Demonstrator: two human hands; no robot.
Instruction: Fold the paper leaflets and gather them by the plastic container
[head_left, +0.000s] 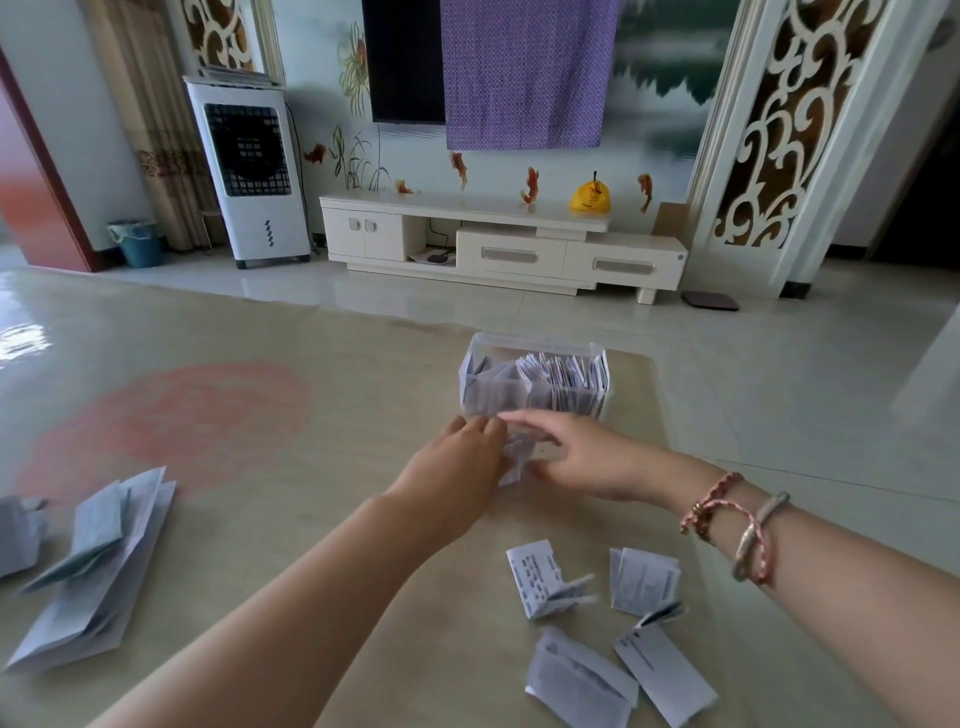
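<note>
Plastic container (535, 382) behind both hands, folded leaflets (608, 623) near right, unfolded leaflets (98, 571) far left

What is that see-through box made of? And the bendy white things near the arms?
The box looks like clear, smooth plastic: you can see the folded leaflets inside through its walls. The white things, the folded leaflets, look like thin printed paper: they hold sharp creases and show dark lines of text. Their finish looks matte, though the blur leaves that uncertain.

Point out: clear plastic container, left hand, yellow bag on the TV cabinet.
clear plastic container (535, 345), head view, far rim
left hand (457, 457), head view, back of hand
yellow bag (590, 198), head view, bag front
</note>
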